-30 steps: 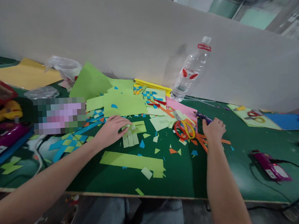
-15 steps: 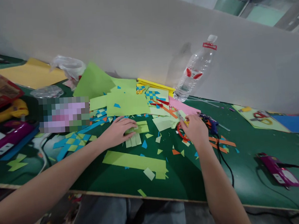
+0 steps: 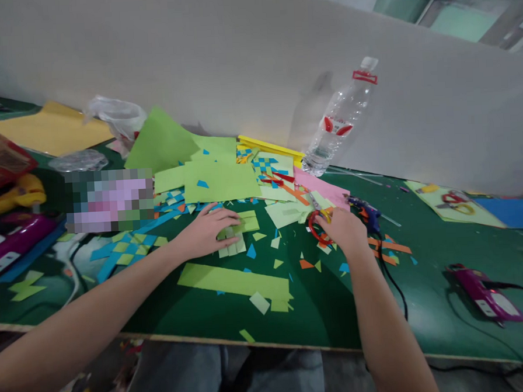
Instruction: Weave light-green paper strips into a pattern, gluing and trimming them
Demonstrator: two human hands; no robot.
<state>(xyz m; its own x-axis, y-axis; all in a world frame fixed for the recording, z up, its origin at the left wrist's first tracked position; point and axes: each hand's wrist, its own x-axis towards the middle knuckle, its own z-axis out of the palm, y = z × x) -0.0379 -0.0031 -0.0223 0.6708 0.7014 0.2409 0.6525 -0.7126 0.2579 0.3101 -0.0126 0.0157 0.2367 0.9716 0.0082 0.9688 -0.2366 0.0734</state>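
My left hand (image 3: 213, 229) rests on a small light green piece of slit paper (image 3: 233, 246), its fingers spread and bent. Part of that paper is hidden under the fingers. On the right, my right hand (image 3: 345, 229) is closed at the handles of a pair of scissors (image 3: 319, 227), one loop red and the other yellow. The scissor blades point away toward the back. Closer to me lies a long light green paper strip (image 3: 235, 281). Behind my left hand is a large light green sheet (image 3: 221, 182) with a blue scrap on it.
A tilted clear bottle (image 3: 339, 122) leans against the grey partition. Beside my right hand lies a dark blue glue gun (image 3: 367, 212) with a black cord. Woven blue-green paper (image 3: 130, 249), paper scraps, and a magenta device (image 3: 486, 295) are spread over the green table.
My right hand has closed in on the scissors' handles and moved slightly right, and the scissors have shifted a little. My left hand stays on the green paper.
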